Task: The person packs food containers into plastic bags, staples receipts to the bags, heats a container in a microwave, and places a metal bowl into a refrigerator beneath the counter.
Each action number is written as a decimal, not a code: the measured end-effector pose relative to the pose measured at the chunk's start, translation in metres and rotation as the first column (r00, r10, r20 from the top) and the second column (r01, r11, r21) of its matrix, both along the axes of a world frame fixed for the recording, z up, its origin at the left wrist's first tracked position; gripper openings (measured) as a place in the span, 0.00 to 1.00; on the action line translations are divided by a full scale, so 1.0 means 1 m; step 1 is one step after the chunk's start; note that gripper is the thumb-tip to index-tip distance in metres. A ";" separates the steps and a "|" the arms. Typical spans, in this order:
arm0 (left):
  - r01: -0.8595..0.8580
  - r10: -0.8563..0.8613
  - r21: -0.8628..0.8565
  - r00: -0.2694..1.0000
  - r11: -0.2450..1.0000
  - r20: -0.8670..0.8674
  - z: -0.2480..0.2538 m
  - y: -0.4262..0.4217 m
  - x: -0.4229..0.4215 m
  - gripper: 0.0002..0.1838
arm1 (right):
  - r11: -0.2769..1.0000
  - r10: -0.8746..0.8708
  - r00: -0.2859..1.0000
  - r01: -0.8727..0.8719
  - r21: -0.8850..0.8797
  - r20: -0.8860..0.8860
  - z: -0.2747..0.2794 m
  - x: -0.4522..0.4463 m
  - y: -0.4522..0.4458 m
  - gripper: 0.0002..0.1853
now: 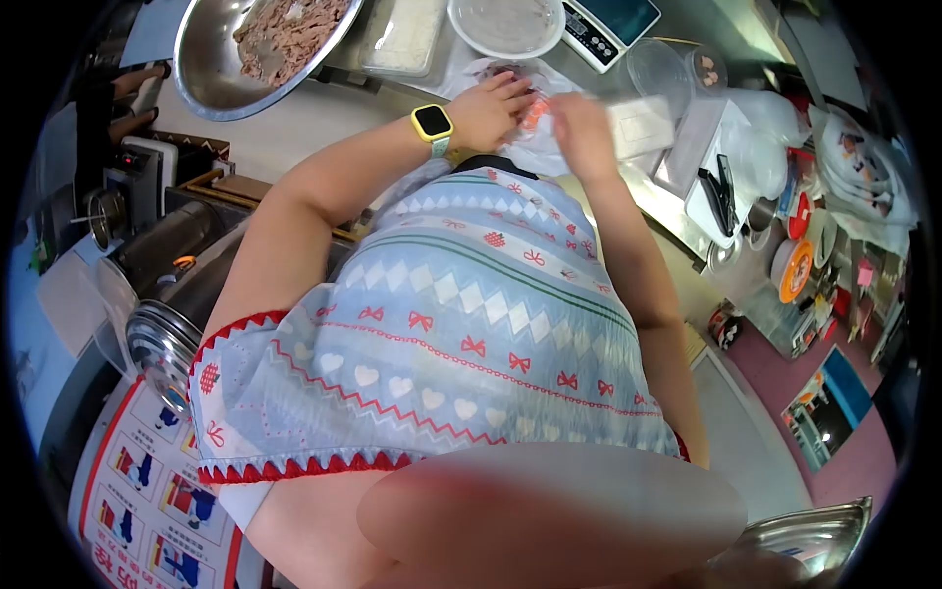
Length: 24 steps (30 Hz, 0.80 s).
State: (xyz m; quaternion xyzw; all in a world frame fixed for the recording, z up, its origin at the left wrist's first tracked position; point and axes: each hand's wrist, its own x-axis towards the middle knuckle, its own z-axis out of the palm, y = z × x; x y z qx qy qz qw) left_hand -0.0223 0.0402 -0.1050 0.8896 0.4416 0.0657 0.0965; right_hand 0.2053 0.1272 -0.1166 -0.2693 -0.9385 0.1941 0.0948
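Observation:
At the counter, my left hand (488,110), below a yellow-framed watch (432,123), lies with its fingers spread on a white plastic bag (543,152). Dark contents show through the bag near those fingertips. Just right of it, my right hand (583,134) is blurred by motion beside an orange-red printed patch on the bag; its fingers cannot be made out. Above the bag stands a round translucent lidded container (505,25).
A steel bowl (201,83) of minced meat stands upper left, beside a rectangular container (402,34). A scale (608,29) is at the upper right. Black-handled tools (719,196) lie on a white tray at the right. Metal bowls stand at the left.

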 end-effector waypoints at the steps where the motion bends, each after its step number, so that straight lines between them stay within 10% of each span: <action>1: -0.014 0.014 0.002 1.000 1.000 0.004 -0.005 -0.001 -0.002 0.18 | 1.000 0.014 1.000 -0.014 0.002 0.004 -0.006 -0.003 -0.003 0.26; 7: -0.158 0.178 0.184 0.979 0.970 -0.097 -0.024 -0.015 -0.025 0.13 | 0.963 -0.189 0.808 0.263 -0.055 0.558 0.024 -0.047 0.006 0.40; 15: -0.308 0.311 0.054 0.911 0.950 -0.271 0.016 -0.022 -0.009 0.16 | 0.977 -0.204 0.940 0.213 -0.003 0.271 -0.011 -0.008 0.056 0.26; 24: -0.408 0.411 0.064 0.910 0.911 -0.053 0.005 -0.011 0.006 0.15 | 0.982 -0.189 0.965 0.186 0.034 0.183 0.022 -0.017 0.031 0.18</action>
